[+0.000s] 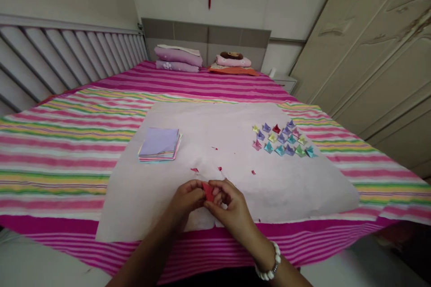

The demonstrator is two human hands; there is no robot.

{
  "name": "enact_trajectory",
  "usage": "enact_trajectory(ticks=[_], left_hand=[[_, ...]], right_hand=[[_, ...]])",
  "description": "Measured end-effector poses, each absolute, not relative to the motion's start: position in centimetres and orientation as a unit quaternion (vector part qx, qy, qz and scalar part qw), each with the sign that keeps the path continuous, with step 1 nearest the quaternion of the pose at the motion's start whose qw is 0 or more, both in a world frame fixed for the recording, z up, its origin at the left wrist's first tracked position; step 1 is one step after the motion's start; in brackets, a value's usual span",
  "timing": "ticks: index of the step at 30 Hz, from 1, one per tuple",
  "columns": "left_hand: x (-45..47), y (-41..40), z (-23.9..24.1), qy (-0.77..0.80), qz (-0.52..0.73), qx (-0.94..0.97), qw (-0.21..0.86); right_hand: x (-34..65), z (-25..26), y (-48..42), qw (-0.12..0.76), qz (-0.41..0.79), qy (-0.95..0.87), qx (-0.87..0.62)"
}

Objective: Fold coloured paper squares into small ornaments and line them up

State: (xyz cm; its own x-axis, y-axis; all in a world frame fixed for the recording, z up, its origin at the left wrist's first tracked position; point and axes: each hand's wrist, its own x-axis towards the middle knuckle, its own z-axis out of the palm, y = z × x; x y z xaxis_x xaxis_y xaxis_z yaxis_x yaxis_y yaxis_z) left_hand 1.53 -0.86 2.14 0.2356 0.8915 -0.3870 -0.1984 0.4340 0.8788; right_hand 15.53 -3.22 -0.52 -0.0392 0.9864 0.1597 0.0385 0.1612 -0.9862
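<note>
Near the front edge of a white sheet (pixel 134 206), in the head view, a red folded paper (pixel 208 191) is held between the left hand (pixel 188 197) and the right hand (pixel 230 202). The left hand's grip is closed on the paper's left side, thumb and forefinger pinching it. The right hand has its fingers curled in from the right, thumb at the near end; its grip is closed on the same paper. What shows of the red folded paper is a slim wedge, broader at the far end and pointing toward the near edge. Its long axis runs mostly away from the body, the far end leaning a little left. Fingers cover the rest, so the full outline cannot be told.

Just beyond the hands lie small red scraps (pixel 194 170); farther off is a thin, red-tipped bit (pixel 216 148), too small to name. On the left of the sheet sits a stack of square paper (pixel 160 141), purple on top. To the right, well apart from the hands, folded paper pieces (pixel 281 138) in purple, teal, yellow, pink, green and red stand in loose rows. A bracelet of pale beads (pixel 277 256) circles the right wrist (pixel 263 247). The sheet lies over a striped bed cover (pixel 50 179); bedding (pixel 178 56) is piled near the headboard (pixel 188 31).
</note>
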Motion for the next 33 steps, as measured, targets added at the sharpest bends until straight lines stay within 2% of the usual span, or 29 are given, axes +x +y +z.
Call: enact_trajectory(ticks=[8,15,23,27,31,33], left_hand=[[1.5,-1.1,1.7,0.465,0.410,0.337,0.709],[1.7,-1.2,2.0,0.475,0.437,0.431,0.631],[2.0,-1.2,1.5,0.472,0.466,0.429,0.613],[2.2,-1.2,1.0,0.521,0.471,0.457,0.546],[2.2,-1.2,1.2,0.547,0.429,0.585,0.419],[2.2,-1.2,1.2,0.541,0.420,0.595,0.420]], right_hand=[[15.3,-0.7,-3.1,0.520,0.461,-0.554,-0.459],[15.3,-0.7,-2.9,0.527,0.482,-0.545,-0.439],[15.3,-0.5,-2.8,0.536,0.458,-0.538,-0.462],[15.4,-0.4,-2.7,0.530,0.395,-0.582,-0.475],[15.7,0.2,-2.6,0.513,0.314,-0.631,-0.489],[15.7,0.5,-2.4,0.514,0.292,-0.630,-0.503]])
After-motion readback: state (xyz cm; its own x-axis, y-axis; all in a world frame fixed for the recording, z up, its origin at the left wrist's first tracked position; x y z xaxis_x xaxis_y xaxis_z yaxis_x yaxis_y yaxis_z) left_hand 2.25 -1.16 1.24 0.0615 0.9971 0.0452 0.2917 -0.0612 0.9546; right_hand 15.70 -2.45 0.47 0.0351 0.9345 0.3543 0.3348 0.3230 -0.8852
